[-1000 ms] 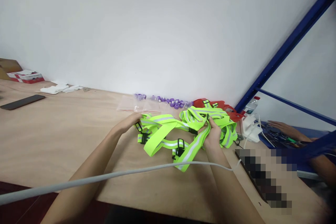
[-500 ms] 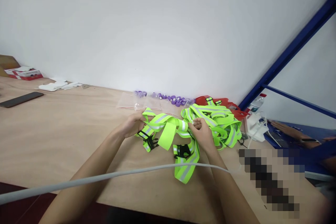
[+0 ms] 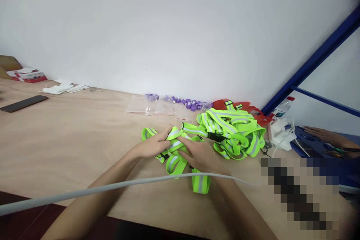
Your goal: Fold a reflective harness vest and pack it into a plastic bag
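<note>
In the head view a neon-green reflective strap (image 3: 176, 163) with a silver stripe lies in loops under and between my hands. My left hand (image 3: 156, 143) pinches the strap from the left, fingertips closed on its folded top. From the right, my right hand (image 3: 199, 153) has its fingers closed around the same strap; its fingertips are partly hidden by the webbing. One loop hangs below my right wrist. Just beyond my right hand is a heap of similar straps (image 3: 239, 127), with a black buckle (image 3: 216, 136) at its near left edge.
Purple caps (image 3: 192, 105) and clear plastic bags (image 3: 164, 108) lie along the wall, beside a red bag (image 3: 219, 104). A white cable (image 3: 112, 186) crosses in front of my forearms. At right are a white charger (image 3: 282, 135), a bottle (image 3: 283, 108) and another person's hand (image 3: 323, 135).
My hands have come together, gathering the strap between them. A strap end with a black buckle now lies against the heap. The other person's hand has shifted.
</note>
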Demonstrator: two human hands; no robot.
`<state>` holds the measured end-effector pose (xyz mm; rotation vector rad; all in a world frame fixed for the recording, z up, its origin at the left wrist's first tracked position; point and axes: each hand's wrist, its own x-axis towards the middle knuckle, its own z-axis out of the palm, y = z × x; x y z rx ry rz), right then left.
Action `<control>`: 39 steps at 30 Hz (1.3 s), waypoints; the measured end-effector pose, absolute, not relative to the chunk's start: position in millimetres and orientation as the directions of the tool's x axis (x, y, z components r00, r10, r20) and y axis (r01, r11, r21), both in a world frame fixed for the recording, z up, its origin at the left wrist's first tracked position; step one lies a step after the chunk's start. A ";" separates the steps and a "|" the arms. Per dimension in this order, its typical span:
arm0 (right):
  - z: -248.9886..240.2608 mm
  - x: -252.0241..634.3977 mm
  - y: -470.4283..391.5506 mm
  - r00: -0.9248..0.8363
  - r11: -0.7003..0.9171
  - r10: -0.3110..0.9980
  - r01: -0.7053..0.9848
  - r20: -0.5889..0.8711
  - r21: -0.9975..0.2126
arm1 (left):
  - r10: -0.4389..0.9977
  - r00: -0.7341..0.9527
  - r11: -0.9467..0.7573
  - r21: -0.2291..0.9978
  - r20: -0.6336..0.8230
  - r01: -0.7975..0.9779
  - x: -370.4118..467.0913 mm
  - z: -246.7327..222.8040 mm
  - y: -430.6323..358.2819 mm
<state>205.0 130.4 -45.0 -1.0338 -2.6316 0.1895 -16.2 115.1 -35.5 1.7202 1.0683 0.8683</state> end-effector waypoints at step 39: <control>-86.0 247.3 172.6 0.102 0.469 0.862 0.214 0.497 -0.857 | 0.997 -0.043 -0.065 0.972 0.056 -0.225 -38.4 -57.3 148.9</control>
